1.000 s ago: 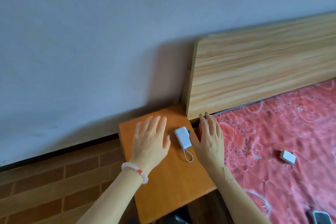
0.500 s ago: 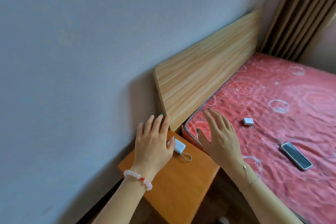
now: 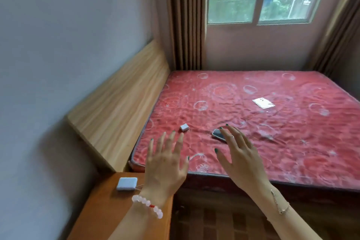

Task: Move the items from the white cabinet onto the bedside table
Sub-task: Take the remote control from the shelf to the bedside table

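Our left hand (image 3: 165, 163) and right hand (image 3: 243, 161) spread empty, we judge the white power bank (image 3: 127, 183) light, rigid, slick, best pinched across its sides.

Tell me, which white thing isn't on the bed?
The white power bank: it alone sits on the orange bedside table. The small white box and the flat white card both lie on the red mattress.

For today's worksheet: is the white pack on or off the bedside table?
On: the white pack lies flat on the orange bedside table.
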`<state>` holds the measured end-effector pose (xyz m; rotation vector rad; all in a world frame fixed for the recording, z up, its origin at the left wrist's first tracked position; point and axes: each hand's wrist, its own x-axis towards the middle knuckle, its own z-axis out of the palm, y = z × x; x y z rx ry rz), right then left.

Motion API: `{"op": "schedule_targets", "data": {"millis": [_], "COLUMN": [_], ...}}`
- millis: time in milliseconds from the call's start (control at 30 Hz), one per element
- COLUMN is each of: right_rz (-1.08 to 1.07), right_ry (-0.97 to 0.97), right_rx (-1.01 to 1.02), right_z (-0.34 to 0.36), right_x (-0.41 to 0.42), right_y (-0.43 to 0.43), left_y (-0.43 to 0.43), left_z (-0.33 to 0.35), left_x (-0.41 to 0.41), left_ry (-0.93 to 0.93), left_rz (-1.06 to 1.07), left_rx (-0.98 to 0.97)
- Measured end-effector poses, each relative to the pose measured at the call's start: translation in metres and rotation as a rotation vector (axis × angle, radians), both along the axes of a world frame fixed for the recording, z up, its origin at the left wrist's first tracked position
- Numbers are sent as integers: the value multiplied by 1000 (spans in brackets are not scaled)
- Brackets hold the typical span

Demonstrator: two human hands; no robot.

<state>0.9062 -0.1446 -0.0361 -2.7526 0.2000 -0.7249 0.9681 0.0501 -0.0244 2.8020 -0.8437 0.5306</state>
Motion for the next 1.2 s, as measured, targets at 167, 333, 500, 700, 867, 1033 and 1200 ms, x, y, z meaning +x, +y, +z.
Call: {"op": "schedule_targets", "data": {"millis": [167,333,500,700,867,1033,1200], "right_rz": [-217,-470,-671,-901,-1069,-1213,-1367], "right_ry": [6,-2,-4,29,22,2,23], "right_rx": [-3,1,-22,-30,-18,-20,-42], "right_z": [7,14,24,23,23,29,33], "right_x": [-103,-218,-328,-442,-515,-563,-599], "right_y": [-51,-95,-116,-121,-122,-131,-160], "left_y": [-84,-158,-207,-254,-288,-329,-388], "left_z": [4,11,21,22,26,30,33], "left_x": [-61,-147,-234,-336,-397,-445,-485], "left_ry": [21,21,-6,4,1,-1,2], "left_rz": [-253,-510,-683,-914,-1101,-1275,-1437], "left_rx": [-9,-12,-21,-37,-48,-36,-49]}}
